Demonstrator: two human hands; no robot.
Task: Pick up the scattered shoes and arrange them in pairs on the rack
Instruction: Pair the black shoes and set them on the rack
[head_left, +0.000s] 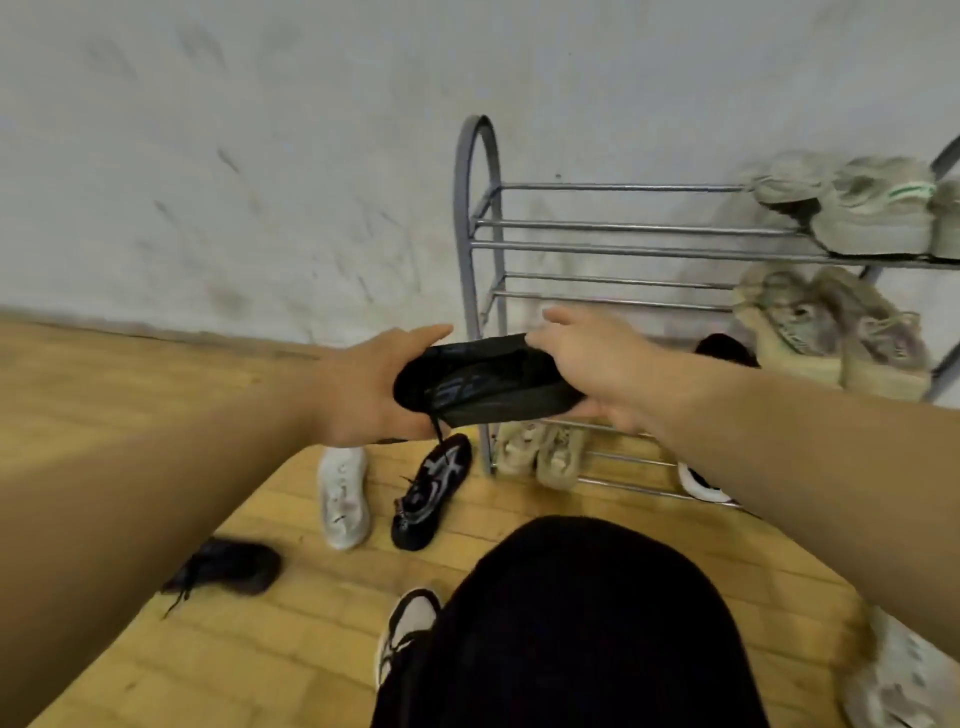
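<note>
I have both hands on one black low-top shoe (483, 384), held in the air in front of the grey metal tube shoe rack (480, 228). My left hand (363, 389) has its grip closed around the rounded end on the left, thumb on top, fingers underneath. My right hand (597, 364) grips the other end, fingers curled over the upper edge and the palm under the sole. The shoe lies sideways between the two grips, its dark sole edge facing me, and a black lace hangs down from its middle.

Just below it, on the yellow wooden plank floor (156, 405), lie a black shoe with white markings (431, 493) and, beside it on the left, a white shoe (343, 493). Further left and nearer me is a blurred dark shoe (228, 566).

On the rack, beige sneakers sit on the top shelf (862, 208) and the middle shelf (831, 327), both at the right end. Another beige pair (540, 452) stands on the bottom shelf near the left post.
</note>
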